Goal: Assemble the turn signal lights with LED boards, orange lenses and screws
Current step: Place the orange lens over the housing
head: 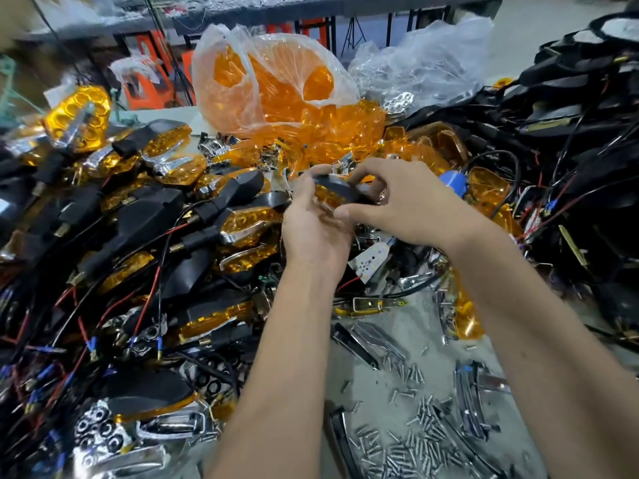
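Note:
Both hands hold one turn signal light over the middle of the table; it has a black housing and an orange lens. My left hand grips it from below and the left. My right hand pinches its right end with fingers curled over the top. A white LED board with red and black wires lies just under my hands. Loose screws are scattered on the grey table at the lower right. A clear bag of orange lenses stands behind, with loose lenses spilled in front of it.
A heap of assembled lights with wires fills the left side. Black housings with wiring are piled at the right. Chrome reflector trims lie among the screws. A crumpled clear bag sits at the back right.

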{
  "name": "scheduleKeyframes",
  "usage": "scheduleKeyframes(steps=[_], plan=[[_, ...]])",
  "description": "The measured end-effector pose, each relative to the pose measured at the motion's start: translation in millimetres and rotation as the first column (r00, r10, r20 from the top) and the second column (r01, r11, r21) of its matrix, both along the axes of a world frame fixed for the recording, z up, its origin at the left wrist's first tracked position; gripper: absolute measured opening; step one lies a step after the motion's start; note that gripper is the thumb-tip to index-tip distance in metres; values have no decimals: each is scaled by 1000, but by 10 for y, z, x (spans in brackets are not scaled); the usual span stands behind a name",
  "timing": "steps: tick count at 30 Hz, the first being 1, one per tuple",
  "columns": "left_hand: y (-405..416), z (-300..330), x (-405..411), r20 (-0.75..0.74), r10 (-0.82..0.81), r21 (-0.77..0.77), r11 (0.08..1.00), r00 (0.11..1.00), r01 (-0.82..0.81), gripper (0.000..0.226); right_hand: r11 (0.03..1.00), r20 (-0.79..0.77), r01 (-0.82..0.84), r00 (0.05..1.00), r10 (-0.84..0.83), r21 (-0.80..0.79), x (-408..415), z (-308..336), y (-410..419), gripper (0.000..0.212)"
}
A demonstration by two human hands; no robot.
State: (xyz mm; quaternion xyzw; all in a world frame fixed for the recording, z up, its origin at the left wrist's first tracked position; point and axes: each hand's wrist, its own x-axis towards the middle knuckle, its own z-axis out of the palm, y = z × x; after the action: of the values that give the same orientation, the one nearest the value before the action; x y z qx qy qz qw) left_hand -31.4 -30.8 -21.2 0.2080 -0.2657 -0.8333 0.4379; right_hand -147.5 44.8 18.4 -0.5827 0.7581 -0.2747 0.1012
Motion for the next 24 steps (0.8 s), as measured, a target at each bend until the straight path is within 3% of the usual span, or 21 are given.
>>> scheduleKeyframes(steps=[4, 7, 9, 12, 16, 17, 19, 21, 24], plan=[[-25, -42, 32, -78, 21, -13, 1000, 997, -22, 37, 998, 27, -30, 999, 31, -52, -49, -83, -125, 51], [-48, -60, 8, -61, 48, -22, 999, 997, -50, 34, 992, -96, -20, 995, 8, -126, -78, -155, -160, 49], [-31, -82, -30, -16, 77, -48, 996, 997, -78, 26, 993, -169, -14, 986, -7, -121, -75, -198, -190, 42], [-21, -106, -51, 94, 122, -67, 991, 988, -116, 15, 995, -110, -23, 994, 12, -100, 16, -244, -242, 31], [-1, -118, -40, 353, 271, -275, 945, 896, -177, 22, 957, -19, 140, 989, -150, -254, 134, -255, -237, 43], [5, -123, -44, 395, 314, -346, 921, 863, -177, 29, 956, 39, 180, 984, -176, -230, 137, -222, -231, 48], [16, -116, -52, 378, 354, -400, 896, 856, -195, 40, 972, 337, 226, 921, -194, -59, 129, -134, -210, 43], [15, -75, -35, 249, 333, -349, 907, 909, -236, 58, 980, 646, 153, 737, -201, 130, 172, -52, -163, 32], [0, -23, -20, 75, 272, -266, 933, 959, -244, 73, 978, 761, 30, 623, -180, 207, 232, -49, -140, 27]])
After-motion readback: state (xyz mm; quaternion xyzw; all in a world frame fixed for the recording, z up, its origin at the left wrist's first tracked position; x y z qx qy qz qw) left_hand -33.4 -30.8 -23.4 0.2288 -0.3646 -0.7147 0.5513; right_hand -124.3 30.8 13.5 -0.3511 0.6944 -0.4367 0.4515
